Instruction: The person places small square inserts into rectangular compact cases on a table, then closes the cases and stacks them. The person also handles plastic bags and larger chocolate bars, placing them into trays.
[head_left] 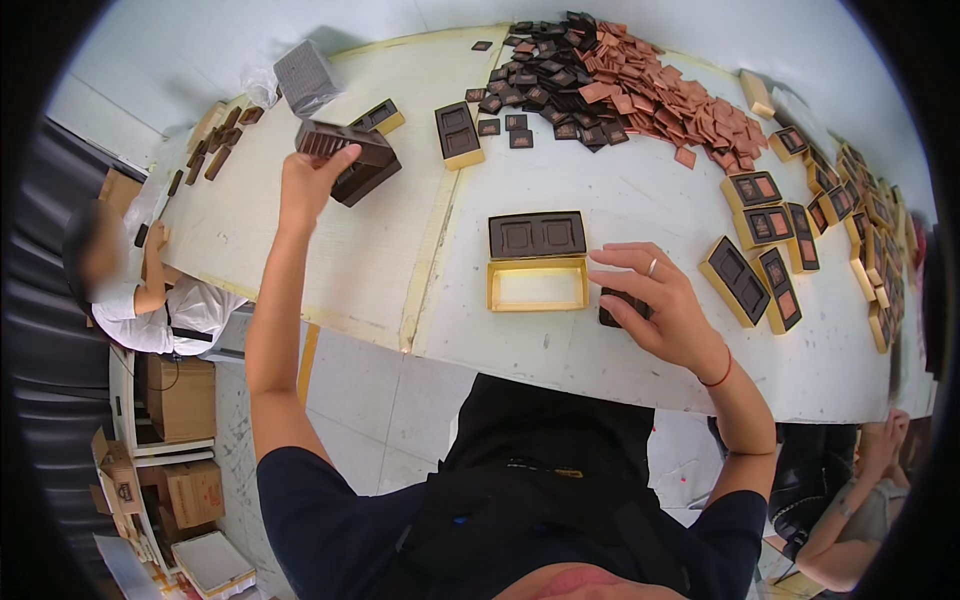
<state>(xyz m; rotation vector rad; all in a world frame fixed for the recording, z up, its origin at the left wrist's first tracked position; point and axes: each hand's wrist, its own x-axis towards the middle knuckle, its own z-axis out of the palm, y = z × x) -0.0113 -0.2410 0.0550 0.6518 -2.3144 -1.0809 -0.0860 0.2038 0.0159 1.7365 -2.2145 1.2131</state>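
Note:
My left hand (314, 188) is closed on a stack of dark brown tray inserts (368, 178), its thumb over the top edge. Just in front of me lies a gold box base (537, 286), with no insert in it. Directly behind the base and against it lies a dark brown insert (537, 236) with two square hollows. My right hand (655, 300) is beside the base, fingers apart and slightly bent. Under its thumb and fingers a small dark square piece (620, 308) partly shows; most of it is hidden by the hand.
Heaped dark and copper-coloured squares (640, 85) lie at the back. Gold boxes with dark inserts (765, 226) crowd the right side, some holding squares. One gold box (459, 136) stands near the table seam. A person (150, 270) works at far left; another person's arms (860, 500) show at lower right.

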